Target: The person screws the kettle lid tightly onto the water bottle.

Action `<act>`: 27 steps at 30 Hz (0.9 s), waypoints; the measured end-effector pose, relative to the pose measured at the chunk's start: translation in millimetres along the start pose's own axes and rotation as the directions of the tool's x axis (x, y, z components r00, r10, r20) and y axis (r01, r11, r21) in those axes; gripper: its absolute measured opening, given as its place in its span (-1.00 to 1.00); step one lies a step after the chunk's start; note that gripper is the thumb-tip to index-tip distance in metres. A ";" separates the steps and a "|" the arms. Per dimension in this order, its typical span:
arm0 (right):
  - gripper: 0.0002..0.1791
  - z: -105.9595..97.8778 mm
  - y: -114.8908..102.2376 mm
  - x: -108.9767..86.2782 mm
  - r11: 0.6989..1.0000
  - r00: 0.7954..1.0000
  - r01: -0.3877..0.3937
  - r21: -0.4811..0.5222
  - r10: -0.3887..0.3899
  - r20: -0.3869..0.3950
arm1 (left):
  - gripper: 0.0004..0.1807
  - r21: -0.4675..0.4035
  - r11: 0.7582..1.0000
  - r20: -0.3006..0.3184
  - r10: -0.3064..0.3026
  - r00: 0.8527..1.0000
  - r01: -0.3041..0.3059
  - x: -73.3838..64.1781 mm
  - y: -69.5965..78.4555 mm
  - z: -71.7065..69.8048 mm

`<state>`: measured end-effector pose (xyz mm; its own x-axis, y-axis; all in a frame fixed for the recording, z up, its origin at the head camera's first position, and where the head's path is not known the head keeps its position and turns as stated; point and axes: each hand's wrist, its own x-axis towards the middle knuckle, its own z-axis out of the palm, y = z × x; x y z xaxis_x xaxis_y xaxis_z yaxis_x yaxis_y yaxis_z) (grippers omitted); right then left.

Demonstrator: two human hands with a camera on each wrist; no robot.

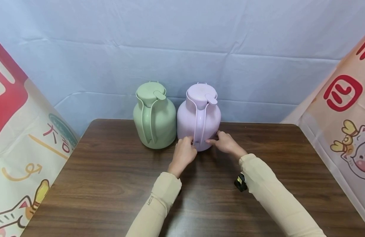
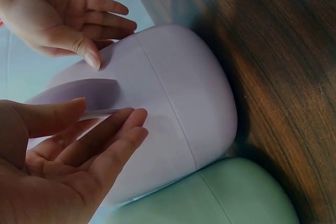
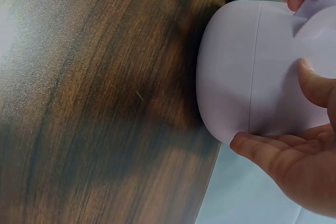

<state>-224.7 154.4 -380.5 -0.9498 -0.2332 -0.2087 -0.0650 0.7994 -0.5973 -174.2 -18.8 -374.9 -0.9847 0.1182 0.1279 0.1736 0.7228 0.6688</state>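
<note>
A lilac thermos jug (image 1: pixel 215 115) stands upright at the table's back edge, its handle facing me. My left hand (image 1: pixel 184 154) is at the lower end of that handle. In the left wrist view, the left thumb and fingers (image 2: pixel 123 135) lie on either side of the handle's edge, pinching it. On the jug's right side, my right hand (image 1: pixel 228 143) rests with thumb and fingers spread against the body. The right wrist view has its nearly straight fingers (image 3: pixel 262 148) along the jug's lower side. Close beside the lilac jug, on its left, stands a green thermos jug (image 1: pixel 167 121).
The brown wooden table (image 1: pixel 117 177) spreads out in front of both jugs. Behind it hangs a pale blue cloth (image 1: pixel 182 49). Printed cloths (image 1: pixel 10 158) with cartoon figures flank the table on both sides. A small black device (image 1: pixel 240 183) sits at the right wrist.
</note>
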 end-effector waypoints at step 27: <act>-0.31 -3.4 -0.4 9.4 1.000 0.999 -0.018 -0.001 0.018 0.039 | -0.81 -0.007 1.000 -0.018 -0.014 1.000 0.014 8.9 -1.1 0.4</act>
<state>-234.6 153.8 -379.7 -0.9382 -0.2400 -0.2495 -0.0479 0.8038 -0.5929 -183.1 -18.3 -374.8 -0.9867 0.0954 0.1316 0.1597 0.7194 0.6759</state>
